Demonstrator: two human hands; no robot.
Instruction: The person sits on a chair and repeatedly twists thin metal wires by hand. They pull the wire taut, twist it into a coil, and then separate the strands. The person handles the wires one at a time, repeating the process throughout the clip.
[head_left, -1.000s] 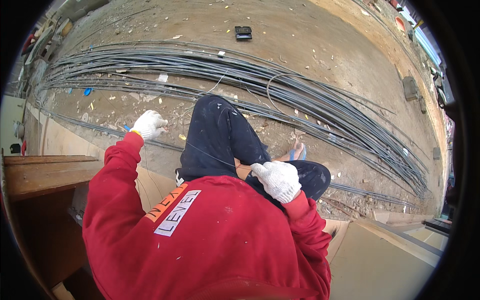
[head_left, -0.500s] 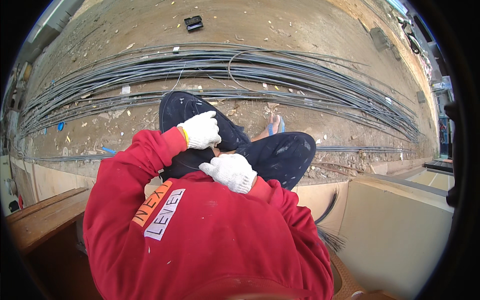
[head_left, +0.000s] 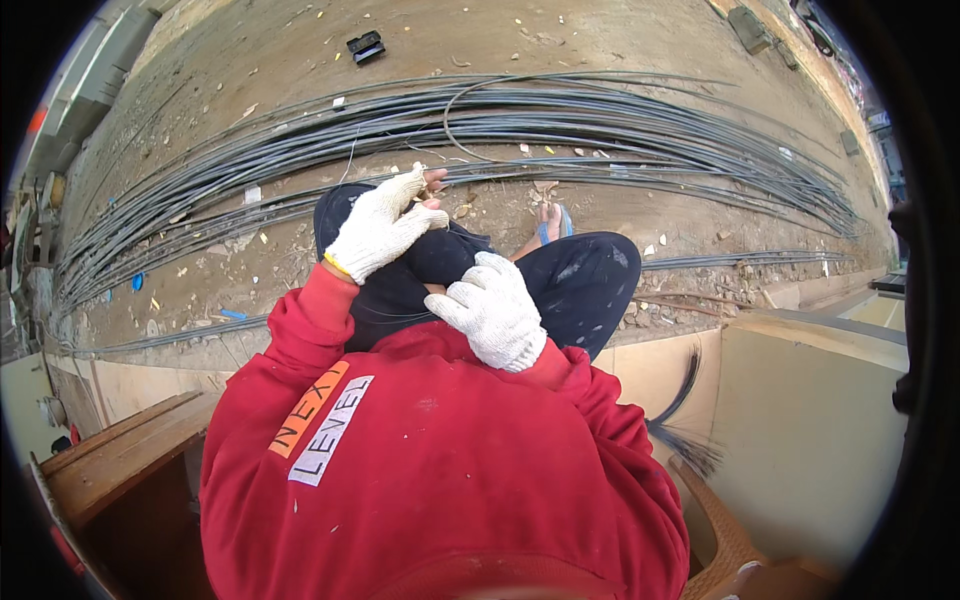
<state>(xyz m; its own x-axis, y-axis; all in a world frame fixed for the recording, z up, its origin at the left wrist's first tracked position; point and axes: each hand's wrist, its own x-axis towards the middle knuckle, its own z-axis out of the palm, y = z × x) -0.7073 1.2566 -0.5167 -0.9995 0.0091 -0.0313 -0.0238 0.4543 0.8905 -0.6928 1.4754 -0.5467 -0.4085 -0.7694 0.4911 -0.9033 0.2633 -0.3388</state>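
A thin wire (head_left: 402, 318) is curving across your lap near the middle of the frame, probably feeling light and springy, and apt to slip through knit gloves; pinching it near an end should suit. Your left hand (head_left: 385, 225) is showing just above it, some fingers parted; your right hand (head_left: 495, 312) is resting to its right, fingers bent. Whether either is gripping it, I cannot tell.
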